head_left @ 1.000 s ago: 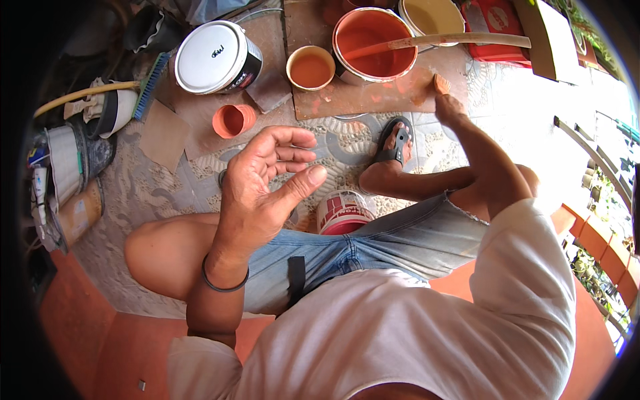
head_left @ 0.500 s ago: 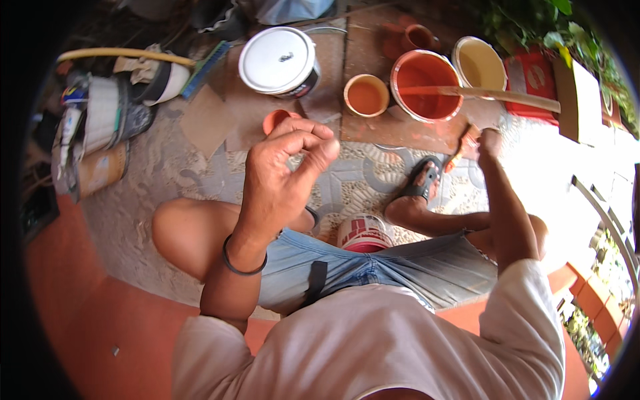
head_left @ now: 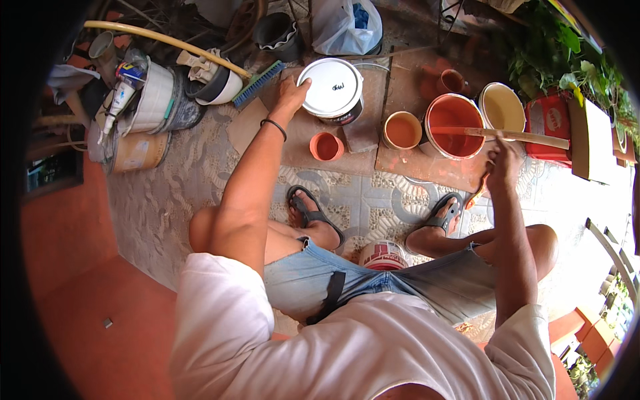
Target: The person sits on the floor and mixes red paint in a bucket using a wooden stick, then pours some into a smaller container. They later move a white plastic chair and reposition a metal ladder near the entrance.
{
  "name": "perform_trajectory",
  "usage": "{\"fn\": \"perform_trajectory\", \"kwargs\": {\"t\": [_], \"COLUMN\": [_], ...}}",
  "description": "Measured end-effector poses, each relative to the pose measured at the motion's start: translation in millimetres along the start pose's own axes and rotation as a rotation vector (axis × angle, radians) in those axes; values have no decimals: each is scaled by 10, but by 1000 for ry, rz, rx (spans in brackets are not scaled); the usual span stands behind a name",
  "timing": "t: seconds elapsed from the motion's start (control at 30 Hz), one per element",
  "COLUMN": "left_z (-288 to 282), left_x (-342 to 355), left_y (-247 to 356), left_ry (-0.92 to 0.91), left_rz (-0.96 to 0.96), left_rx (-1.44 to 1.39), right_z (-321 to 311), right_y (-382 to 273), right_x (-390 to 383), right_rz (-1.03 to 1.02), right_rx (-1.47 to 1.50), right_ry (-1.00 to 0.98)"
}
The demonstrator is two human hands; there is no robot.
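My left hand (head_left: 291, 95) grips the left rim of a dark paint bucket with a white lid (head_left: 332, 87); the thumb lies at the lid's edge and the other fingers are partly hidden. My right hand (head_left: 505, 162) is just below a long flat wooden stick (head_left: 527, 137), one digit raised to it and the others apart. That stick lies across a bucket of orange paint (head_left: 456, 110) and a cream-coloured bucket (head_left: 501, 100). Below my right hand, a paintbrush (head_left: 477, 193) with orange on it is partly covered by the forearm.
An orange-coated cup (head_left: 327, 147) and a tub of orange paint (head_left: 403, 130) stand nearby on brown boards. A blue-bristled brush (head_left: 258, 84) leans by stacked buckets (head_left: 152, 100) at left. Between my legs sits a white-and-red bucket (head_left: 383, 255). Plants and a red container (head_left: 548, 127) edge the right.
My left hand has reached forward from mid-air to the lidded bucket's rim. My right hand has moved up to the stick. The view has shifted, showing more at the far left.
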State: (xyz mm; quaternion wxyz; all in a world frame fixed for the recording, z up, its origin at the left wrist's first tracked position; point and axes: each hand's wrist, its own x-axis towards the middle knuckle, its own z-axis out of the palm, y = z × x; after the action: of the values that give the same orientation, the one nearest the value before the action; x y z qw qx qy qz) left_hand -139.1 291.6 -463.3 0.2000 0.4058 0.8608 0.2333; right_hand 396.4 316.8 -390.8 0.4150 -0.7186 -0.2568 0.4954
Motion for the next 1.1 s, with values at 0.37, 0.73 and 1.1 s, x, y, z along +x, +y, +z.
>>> {"fn": "perform_trajectory", "kwargs": {"t": [0.37, 0.73, 1.1], "left_z": [-76, -80, 405], "left_x": [270, 216, -8], "left_y": [-12, 254, 598], "left_ry": [-20, 63, 28], "left_rz": [-21, 241, 619], "left_rx": [186, 376, 149], "right_z": [-52, 258, 418], "right_y": [285, 163, 281], "right_x": [538, 332, 45], "right_rz": [55, -386, -521], "right_rx": [239, -139, -207], "right_ry": [362, 47, -103]}}
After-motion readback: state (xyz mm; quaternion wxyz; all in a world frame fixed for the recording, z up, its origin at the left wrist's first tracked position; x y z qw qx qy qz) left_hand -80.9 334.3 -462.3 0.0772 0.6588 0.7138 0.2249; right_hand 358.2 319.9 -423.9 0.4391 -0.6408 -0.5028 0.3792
